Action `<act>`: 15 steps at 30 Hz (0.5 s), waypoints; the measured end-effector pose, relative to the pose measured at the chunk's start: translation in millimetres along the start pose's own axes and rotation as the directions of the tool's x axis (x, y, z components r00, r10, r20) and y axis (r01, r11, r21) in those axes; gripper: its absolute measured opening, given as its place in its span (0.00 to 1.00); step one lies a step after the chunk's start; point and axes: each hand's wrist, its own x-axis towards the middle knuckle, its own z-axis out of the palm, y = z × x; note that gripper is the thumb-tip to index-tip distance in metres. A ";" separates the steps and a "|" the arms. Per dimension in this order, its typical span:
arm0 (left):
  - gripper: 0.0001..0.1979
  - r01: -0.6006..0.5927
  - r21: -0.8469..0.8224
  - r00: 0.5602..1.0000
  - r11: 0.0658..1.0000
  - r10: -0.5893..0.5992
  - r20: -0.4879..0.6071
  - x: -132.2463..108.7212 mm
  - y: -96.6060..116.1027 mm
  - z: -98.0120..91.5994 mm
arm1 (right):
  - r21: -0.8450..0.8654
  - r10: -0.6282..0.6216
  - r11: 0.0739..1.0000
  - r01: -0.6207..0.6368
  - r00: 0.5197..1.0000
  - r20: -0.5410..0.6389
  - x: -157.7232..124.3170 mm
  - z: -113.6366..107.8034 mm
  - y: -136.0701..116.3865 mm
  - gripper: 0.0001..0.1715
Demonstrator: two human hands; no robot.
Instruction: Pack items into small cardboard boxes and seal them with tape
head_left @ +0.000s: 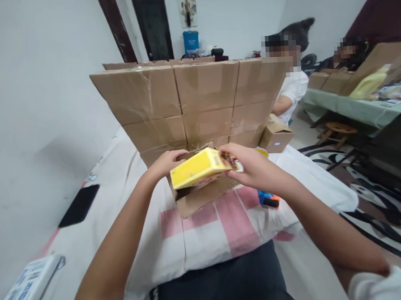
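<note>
A yellow packet (198, 168) is held level over an open cardboard box (203, 197) that rests on a white and pink pillow (211, 232) on my lap. My right hand (251, 167) is closed on the packet's right end. My left hand (166, 163) curls round the far left end of the packet, by the box's flap. The inside of the box is hidden under the packet.
A wall of stacked brown cartons (198, 101) stands just beyond the box. A blue and orange tape tool (268, 199) lies on the pillow to the right. A black phone (79, 204) lies on the bed at left. Two people sit at the right, near a green-covered table (353, 106).
</note>
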 end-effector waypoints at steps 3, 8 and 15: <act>0.22 -0.063 0.043 0.993 0.997 0.058 0.102 4.1 -3.4 -1.5 | -0.301 0.004 0.950 0.085 0.959 0.283 35.9 21.8 -1.3 0.14; 0.24 -0.093 0.045 0.989 0.995 0.087 0.120 5.2 -6.6 1.4 | -0.364 0.030 0.914 0.180 0.865 0.501 69.4 58.2 -5.4 0.19; 0.24 -0.112 0.002 0.989 0.994 0.111 0.099 2.2 -3.1 6.7 | -0.294 0.003 0.934 0.203 0.818 0.575 77.4 91.9 3.1 0.16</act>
